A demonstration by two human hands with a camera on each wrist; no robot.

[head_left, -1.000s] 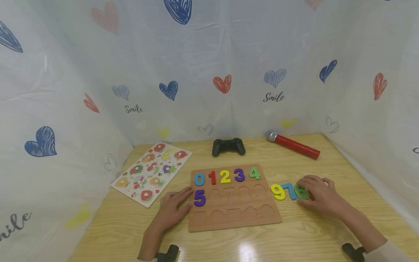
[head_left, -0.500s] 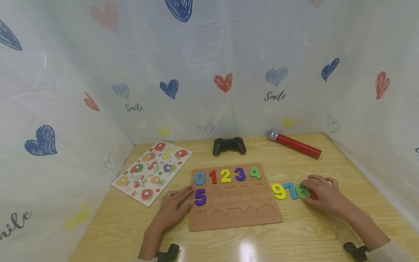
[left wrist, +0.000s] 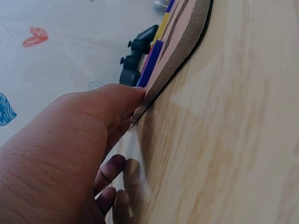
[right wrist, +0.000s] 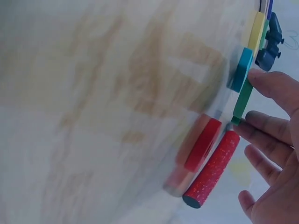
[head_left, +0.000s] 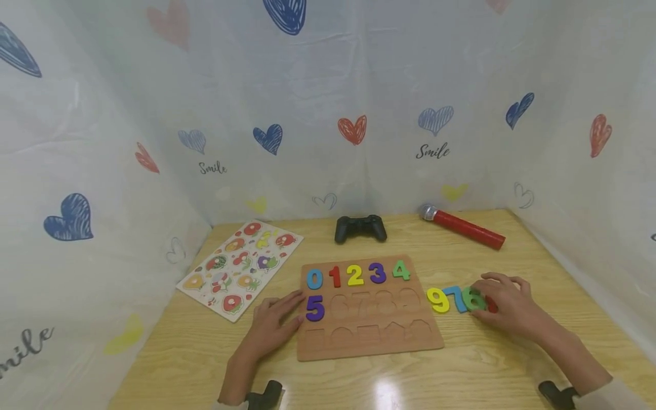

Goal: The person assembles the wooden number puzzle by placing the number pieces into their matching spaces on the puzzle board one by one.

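Note:
My left hand [head_left: 271,327] rests at the left edge of the brown wooden number board [head_left: 369,337], thumb and fingertips touching it, fingers relaxed. Pieces 0 to 4 sit along the board's top row, and a purple 5 [head_left: 315,308] lies at the left of the middle row. To the board's right, my right hand [head_left: 507,304] pinches a green number 6 [right wrist: 244,100] between thumb and finger. Beside it are a blue 7 [head_left: 456,299] and a yellow 9 [head_left: 438,300]. A red piece [right wrist: 203,144] lies under the right hand, mostly hidden in the head view.
Behind the board lies a black game controller [head_left: 360,228], with a red microphone [head_left: 463,226] at the back right. A fruit puzzle board [head_left: 241,267] lies at the left. A heart-patterned curtain [head_left: 307,171] encloses the back and sides of the wooden table [head_left: 359,387].
The right hand has shifted slightly right, and the red piece has come into view beside the green 6. The left hand stays at the board's edge.

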